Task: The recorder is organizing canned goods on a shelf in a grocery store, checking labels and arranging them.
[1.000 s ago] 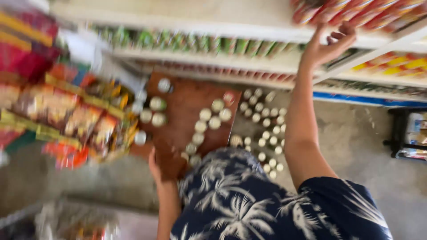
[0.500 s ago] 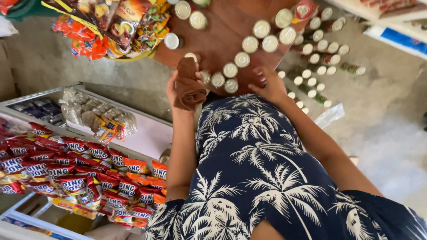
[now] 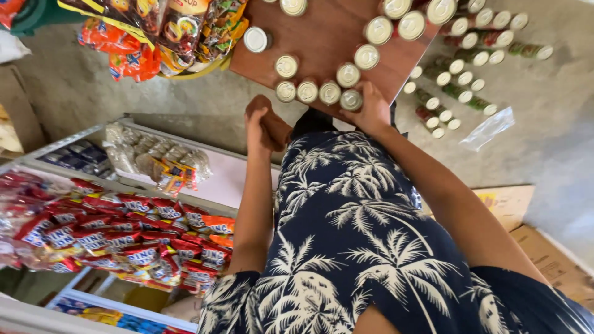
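Both bare forearms reach up the frame from the lower centre. Left hand [image 3: 263, 124], left of centre, fingers curled shut around a brown cloth [image 3: 272, 127], wrist straight. Right hand [image 3: 370, 105], upper centre, fingers bent and closed around a can [image 3: 351, 100], elbow lower right, forearm running diagonally up-left.
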